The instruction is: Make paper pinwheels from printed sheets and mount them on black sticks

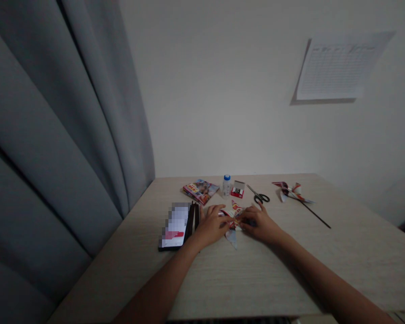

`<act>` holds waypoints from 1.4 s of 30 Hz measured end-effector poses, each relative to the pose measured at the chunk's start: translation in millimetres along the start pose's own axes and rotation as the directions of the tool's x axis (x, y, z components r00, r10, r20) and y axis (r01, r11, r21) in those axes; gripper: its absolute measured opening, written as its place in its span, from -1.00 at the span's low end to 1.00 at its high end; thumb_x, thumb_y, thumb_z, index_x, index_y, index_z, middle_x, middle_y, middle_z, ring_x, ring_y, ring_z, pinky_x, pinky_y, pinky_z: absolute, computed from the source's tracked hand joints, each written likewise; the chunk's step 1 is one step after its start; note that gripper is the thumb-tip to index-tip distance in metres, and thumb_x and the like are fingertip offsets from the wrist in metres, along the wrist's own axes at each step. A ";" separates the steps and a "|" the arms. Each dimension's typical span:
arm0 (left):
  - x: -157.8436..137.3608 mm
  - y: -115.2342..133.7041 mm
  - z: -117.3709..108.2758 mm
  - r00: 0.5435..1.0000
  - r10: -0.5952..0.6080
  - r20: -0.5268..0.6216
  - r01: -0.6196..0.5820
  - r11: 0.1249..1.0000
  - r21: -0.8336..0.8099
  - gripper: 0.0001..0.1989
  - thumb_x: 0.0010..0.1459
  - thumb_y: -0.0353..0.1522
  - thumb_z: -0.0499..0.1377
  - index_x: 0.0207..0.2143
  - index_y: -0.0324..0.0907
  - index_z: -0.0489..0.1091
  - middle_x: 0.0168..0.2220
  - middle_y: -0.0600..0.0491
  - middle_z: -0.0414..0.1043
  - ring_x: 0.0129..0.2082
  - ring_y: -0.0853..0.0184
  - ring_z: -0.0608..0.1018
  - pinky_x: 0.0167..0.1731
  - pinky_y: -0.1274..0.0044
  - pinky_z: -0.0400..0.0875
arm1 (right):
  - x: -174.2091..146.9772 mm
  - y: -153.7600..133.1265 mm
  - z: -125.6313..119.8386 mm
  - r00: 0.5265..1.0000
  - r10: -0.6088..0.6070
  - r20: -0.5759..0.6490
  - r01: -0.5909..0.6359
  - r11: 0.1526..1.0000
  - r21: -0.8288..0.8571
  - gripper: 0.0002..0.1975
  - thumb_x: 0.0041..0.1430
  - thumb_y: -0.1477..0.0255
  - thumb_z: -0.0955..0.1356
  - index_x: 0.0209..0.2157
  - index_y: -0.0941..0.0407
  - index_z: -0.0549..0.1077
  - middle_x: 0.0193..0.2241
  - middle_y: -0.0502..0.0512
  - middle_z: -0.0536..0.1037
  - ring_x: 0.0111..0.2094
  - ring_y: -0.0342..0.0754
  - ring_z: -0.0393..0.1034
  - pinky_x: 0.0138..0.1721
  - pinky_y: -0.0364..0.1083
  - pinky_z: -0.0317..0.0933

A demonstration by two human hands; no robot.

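Note:
A colourful printed paper pinwheel [231, 238] lies on the table between my hands, its pointed blades sticking out above and below the fingers. My left hand [212, 226] is closed on its left side, thumb and fingertips near the centre. From the right, my right hand [260, 223] pinches the paper close to the middle. The fingers hide the exact centre. Just left of my left hand lie a phone [173, 231] with a lit screen and some thin dark sticks [192, 220].
Behind the hands are printed booklets [200, 191], a blue-capped bottle [226, 186], a small red-and-white box [238, 189] and black-handled scissors [261, 197]. Another pinwheel [299, 191] on a dark stick lies at right. A grey curtain [70, 112] borders the table [290, 283] at left.

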State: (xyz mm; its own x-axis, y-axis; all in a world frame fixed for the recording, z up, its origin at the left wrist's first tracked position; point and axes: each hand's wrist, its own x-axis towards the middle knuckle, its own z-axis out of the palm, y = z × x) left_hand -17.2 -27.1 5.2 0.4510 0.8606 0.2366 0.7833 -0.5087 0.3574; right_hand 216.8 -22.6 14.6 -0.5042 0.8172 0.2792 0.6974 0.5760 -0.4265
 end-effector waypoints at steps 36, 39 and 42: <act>-0.1 7.5 -4.4 0.996 0.071 -0.044 -0.067 0.993 0.099 -0.71 0.30 -0.11 0.06 -0.02 0.23 0.49 0.31 0.12 0.17 0.31 -0.02 0.10 0.22 -0.17 -0.49 | 0.5 -10.6 -6.2 0.996 -0.030 0.079 0.040 0.991 -0.131 -0.75 0.28 0.30 0.28 -0.11 -0.07 0.58 -0.21 0.11 0.54 -0.06 0.07 0.36 0.25 0.36 -0.32; 1.3 5.7 -3.9 0.999 0.041 -0.023 -0.039 0.996 0.076 -0.71 0.30 -0.08 0.05 -0.02 0.26 0.50 0.31 0.12 0.18 0.31 -0.04 0.12 0.21 -0.18 -0.48 | -0.4 -7.6 -5.6 0.997 -0.017 0.079 0.026 0.994 -0.108 -0.74 0.28 0.29 0.29 -0.10 -0.09 0.58 -0.20 0.10 0.54 -0.07 0.06 0.38 0.25 0.38 -0.36; 1.8 4.3 -3.7 1.000 0.008 -0.005 -0.008 0.997 0.071 -0.71 0.29 -0.06 0.05 -0.02 0.30 0.49 0.31 0.13 0.18 0.32 -0.06 0.11 0.19 -0.20 -0.50 | -1.1 -3.3 -4.5 0.997 -0.015 0.070 0.020 0.998 -0.064 -0.74 0.28 0.28 0.30 -0.09 -0.09 0.58 -0.17 0.10 0.55 -0.05 0.06 0.38 0.27 0.36 -0.37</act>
State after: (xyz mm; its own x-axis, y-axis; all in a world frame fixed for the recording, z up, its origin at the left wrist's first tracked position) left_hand -14.6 -27.8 10.5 0.4556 0.8562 0.2437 0.8079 -0.5126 0.2908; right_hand 217.3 -25.3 19.6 -0.5490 0.8049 0.2251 0.7187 0.5921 -0.3645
